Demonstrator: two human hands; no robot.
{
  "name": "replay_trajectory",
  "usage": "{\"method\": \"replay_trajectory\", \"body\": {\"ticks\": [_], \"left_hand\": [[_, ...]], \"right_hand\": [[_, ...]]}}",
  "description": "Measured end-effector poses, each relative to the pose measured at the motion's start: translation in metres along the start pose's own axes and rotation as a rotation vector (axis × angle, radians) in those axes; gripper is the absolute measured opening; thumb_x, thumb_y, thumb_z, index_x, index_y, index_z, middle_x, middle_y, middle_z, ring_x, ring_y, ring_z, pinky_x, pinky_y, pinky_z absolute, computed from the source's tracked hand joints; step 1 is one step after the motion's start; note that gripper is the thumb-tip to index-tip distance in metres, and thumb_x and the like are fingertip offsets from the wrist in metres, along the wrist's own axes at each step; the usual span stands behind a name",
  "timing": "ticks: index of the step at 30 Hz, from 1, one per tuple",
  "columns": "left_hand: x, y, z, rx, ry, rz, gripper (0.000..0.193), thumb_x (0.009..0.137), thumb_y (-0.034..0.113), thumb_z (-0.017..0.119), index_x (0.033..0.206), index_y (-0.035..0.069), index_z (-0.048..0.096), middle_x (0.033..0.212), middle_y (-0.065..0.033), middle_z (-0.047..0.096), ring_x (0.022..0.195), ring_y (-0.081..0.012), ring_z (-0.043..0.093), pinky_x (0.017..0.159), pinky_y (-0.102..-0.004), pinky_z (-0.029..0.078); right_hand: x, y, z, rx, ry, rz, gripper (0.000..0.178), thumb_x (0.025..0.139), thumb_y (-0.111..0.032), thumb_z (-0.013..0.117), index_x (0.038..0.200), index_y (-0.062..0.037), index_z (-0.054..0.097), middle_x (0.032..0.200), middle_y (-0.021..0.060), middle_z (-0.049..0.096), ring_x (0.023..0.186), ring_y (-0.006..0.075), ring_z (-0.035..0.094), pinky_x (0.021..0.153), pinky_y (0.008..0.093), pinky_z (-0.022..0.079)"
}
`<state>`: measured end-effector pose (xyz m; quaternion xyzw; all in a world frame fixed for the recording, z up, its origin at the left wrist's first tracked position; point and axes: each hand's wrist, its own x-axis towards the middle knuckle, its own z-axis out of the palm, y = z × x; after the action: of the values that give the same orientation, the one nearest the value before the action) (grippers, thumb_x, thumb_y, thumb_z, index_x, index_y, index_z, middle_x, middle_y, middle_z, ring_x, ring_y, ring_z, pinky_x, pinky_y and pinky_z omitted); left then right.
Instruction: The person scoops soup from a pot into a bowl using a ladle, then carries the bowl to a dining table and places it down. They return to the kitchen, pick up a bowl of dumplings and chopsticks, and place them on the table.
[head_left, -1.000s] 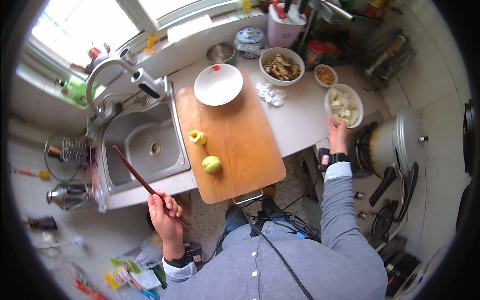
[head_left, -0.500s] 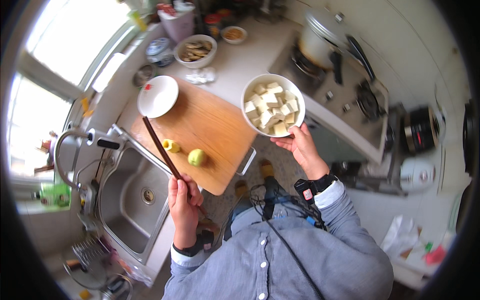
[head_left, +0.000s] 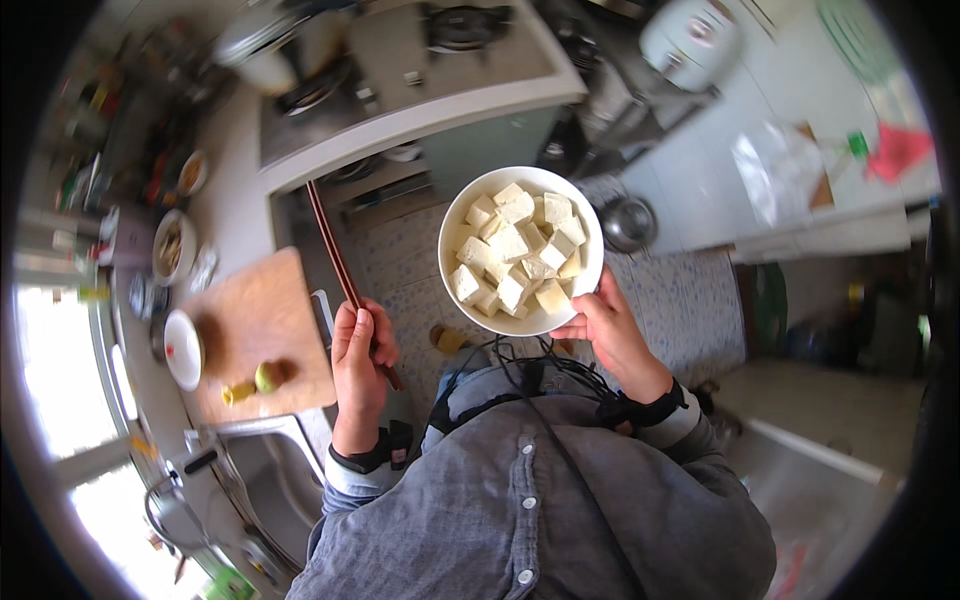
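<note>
My right hand [head_left: 608,330] grips the rim of a white bowl [head_left: 452,290] at its lower right, thumb on the edge. Pale cubes of tofu [head_left: 508,243] fill the bowl, which is held up in front of me above the floor. In my left hand [head_left: 362,352] is a pair of dark brown chopsticks [head_left: 334,245], pointing up and away, with the fingers wrapped round their lower part. Left of that hand lies a wooden cutting board [head_left: 262,325] bearing a green round fruit or vegetable [head_left: 268,377], a yellowish piece [head_left: 238,393] and a white dish [head_left: 184,350].
A stove [head_left: 400,80] with a pressure cooker [head_left: 265,45] stands ahead. The sink [head_left: 265,475] is at lower left, and a bowl of dark sliced food [head_left: 172,247] sits beyond the board. On the right are a white counter [head_left: 690,190], a plastic bag [head_left: 778,170] and a metal pot [head_left: 628,223].
The view has swung to the right, so the board and sink now sit farther left. The tofu bowl and chopsticks have come along, still held, away from the board.
</note>
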<state>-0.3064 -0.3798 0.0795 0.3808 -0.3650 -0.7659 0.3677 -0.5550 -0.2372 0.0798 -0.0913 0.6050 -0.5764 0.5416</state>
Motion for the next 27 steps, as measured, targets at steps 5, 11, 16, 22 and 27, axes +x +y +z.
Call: {"method": "replay_trajectory", "body": {"ticks": [5,11,16,22,27], "left_hand": [[0.008,-0.051,0.126,0.146,-0.358,-0.067,0.011,0.097,0.017,0.042,0.099,0.008,0.049,0.069,0.0009,0.043,0.050,-0.0051,0.033,0.047,-0.0195,0.030],[-0.024,-0.164,0.315,0.308,-0.839,-0.165,0.011,0.098,0.017,0.042,0.100,0.008,0.049,0.068,0.0004,0.044,0.048,-0.0047,0.031,0.044,-0.0195,0.029],[-0.082,-0.256,0.432,0.453,-1.149,-0.392,0.011,0.097,0.015,0.042,0.101,0.007,0.049,0.068,0.0015,0.043,0.050,-0.0038,0.032,0.046,-0.0183,0.029],[-0.102,-0.326,0.554,0.565,-1.419,-0.551,0.011,0.096,0.013,0.043,0.101,0.005,0.049,0.066,0.0023,0.042,0.051,-0.0027,0.033,0.046,-0.0171,0.029],[-0.117,-0.392,0.657,0.644,-1.566,-0.623,0.013,0.097,0.016,0.044,0.102,0.006,0.050,0.064,0.0033,0.040,0.051,-0.0033,0.033,0.046,-0.0173,0.028]], "right_hand": [[-0.074,0.018,-0.118,0.208,0.218,-0.140,0.072,0.085,-0.005,0.044,0.145,-0.0164,0.007,0.121,0.0161,0.049,0.087,0.0236,0.064,0.069,0.0352,0.058],[-0.170,0.060,-0.266,0.446,0.478,-0.376,0.073,0.083,-0.004,0.042,0.146,-0.0164,0.009,0.129,0.0131,0.044,0.094,0.0230,0.062,0.070,0.0326,0.057],[-0.239,0.104,-0.367,0.637,0.801,-0.392,0.070,0.081,-0.003,0.044,0.144,-0.0148,0.014,0.126,0.0134,0.047,0.091,0.0237,0.063,0.067,0.0311,0.058],[-0.263,0.112,-0.449,0.821,1.079,-0.442,0.061,0.083,-0.005,0.043,0.140,-0.0141,0.022,0.118,0.0128,0.054,0.083,0.0234,0.066,0.064,0.0311,0.058],[-0.277,0.102,-0.524,0.914,1.196,-0.506,0.060,0.084,-0.007,0.041,0.140,-0.0148,0.023,0.120,0.0124,0.053,0.086,0.0270,0.066,0.066,0.0338,0.058]]}}
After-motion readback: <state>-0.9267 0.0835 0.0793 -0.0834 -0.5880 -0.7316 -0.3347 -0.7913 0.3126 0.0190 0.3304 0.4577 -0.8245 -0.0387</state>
